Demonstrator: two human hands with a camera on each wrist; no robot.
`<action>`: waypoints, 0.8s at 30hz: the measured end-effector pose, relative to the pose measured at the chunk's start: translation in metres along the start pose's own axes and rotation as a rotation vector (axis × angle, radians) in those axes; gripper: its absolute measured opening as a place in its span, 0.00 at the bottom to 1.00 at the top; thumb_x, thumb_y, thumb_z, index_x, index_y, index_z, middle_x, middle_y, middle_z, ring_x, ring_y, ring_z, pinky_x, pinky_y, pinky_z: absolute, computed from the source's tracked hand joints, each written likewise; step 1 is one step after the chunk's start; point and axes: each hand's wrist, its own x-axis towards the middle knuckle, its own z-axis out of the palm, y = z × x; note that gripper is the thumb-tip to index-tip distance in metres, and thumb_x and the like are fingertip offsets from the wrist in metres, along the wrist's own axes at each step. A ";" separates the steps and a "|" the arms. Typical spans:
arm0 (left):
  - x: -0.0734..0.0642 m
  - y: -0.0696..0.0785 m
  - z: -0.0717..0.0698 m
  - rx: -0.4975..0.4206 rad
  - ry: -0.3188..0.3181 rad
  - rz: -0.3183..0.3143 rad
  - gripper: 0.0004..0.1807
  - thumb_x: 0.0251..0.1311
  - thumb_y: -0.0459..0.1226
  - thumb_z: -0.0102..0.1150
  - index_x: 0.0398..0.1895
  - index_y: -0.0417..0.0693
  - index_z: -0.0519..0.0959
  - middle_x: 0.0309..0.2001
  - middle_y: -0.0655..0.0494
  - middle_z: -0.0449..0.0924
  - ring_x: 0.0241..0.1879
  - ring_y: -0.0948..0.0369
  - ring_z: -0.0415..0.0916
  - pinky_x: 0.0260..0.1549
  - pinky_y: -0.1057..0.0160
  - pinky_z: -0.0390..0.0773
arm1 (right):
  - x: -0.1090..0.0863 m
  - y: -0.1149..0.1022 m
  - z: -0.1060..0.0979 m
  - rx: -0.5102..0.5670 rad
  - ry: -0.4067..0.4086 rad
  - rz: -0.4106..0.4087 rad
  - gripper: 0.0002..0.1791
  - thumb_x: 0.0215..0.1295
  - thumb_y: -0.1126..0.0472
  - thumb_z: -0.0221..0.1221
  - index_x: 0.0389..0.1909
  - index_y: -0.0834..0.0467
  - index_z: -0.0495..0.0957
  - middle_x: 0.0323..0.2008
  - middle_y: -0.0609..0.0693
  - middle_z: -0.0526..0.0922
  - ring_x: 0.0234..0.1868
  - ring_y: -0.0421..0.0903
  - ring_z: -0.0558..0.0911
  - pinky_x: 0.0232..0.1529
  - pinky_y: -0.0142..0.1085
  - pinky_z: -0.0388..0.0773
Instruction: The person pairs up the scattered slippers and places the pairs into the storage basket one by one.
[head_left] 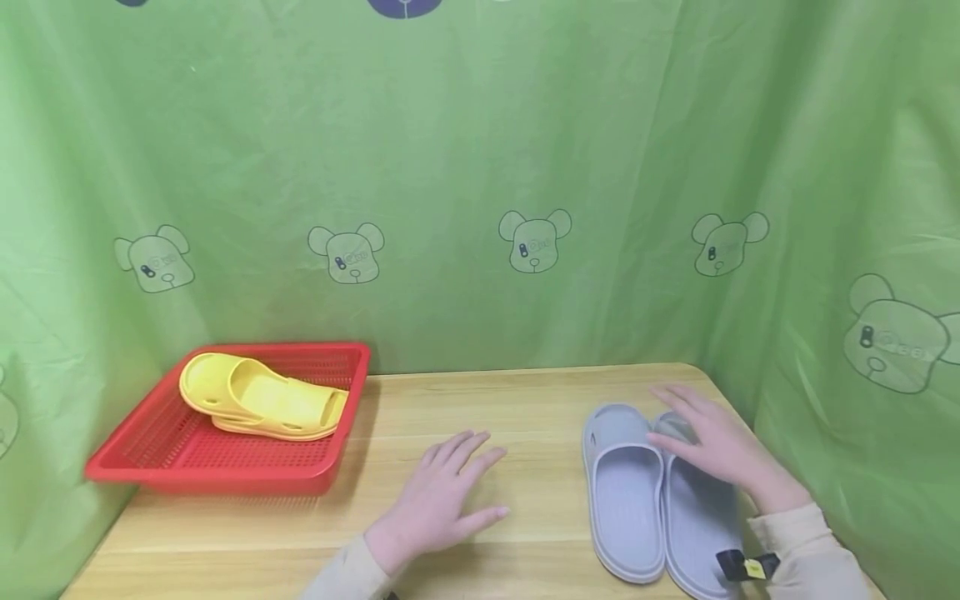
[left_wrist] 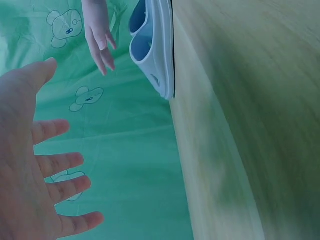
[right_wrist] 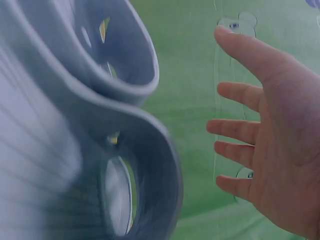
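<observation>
Two grey slippers lie side by side at the right of the table, toes pointing to the back. My right hand hovers over the toe of the right slipper, fingers spread and holding nothing. In the right wrist view the palm of that hand faces the slipper openings. The left slipper lies in plain sight next to it. Over the middle of the table, my left hand is held with its fingers extended and apart, nothing in it. The left wrist view shows its bare palm.
A red plastic basket stands at the back left of the wooden table. Inside it, yellow slippers are stacked on each other. A green curtain printed with bear heads hangs behind and along both sides.
</observation>
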 end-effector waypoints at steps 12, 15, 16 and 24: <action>0.014 0.006 0.004 -0.002 -0.079 0.005 0.39 0.64 0.68 0.39 0.73 0.61 0.60 0.73 0.52 0.62 0.71 0.50 0.61 0.62 0.43 0.69 | -0.010 0.024 0.004 0.039 -0.079 0.069 0.43 0.57 0.44 0.65 0.69 0.61 0.63 0.64 0.72 0.67 0.62 0.72 0.66 0.57 0.72 0.60; 0.018 0.007 0.006 -0.003 -0.094 -0.007 0.39 0.65 0.68 0.36 0.73 0.61 0.59 0.73 0.52 0.61 0.71 0.49 0.61 0.63 0.42 0.68 | -0.011 0.027 0.004 0.049 -0.108 0.088 0.44 0.57 0.44 0.65 0.69 0.63 0.64 0.63 0.73 0.67 0.62 0.73 0.66 0.57 0.72 0.60; 0.019 0.007 0.006 -0.003 -0.094 -0.011 0.39 0.65 0.68 0.36 0.73 0.61 0.59 0.73 0.52 0.61 0.71 0.49 0.61 0.63 0.42 0.68 | -0.012 0.027 0.004 0.048 -0.119 0.096 0.44 0.57 0.43 0.65 0.69 0.62 0.64 0.63 0.73 0.67 0.62 0.73 0.66 0.57 0.72 0.60; 0.030 0.008 0.010 -0.021 -0.087 -0.034 0.39 0.65 0.69 0.34 0.74 0.63 0.58 0.73 0.53 0.61 0.71 0.50 0.60 0.64 0.42 0.67 | -0.015 0.028 0.004 0.061 -0.180 0.145 0.43 0.58 0.42 0.63 0.67 0.63 0.65 0.63 0.73 0.68 0.62 0.74 0.67 0.56 0.73 0.61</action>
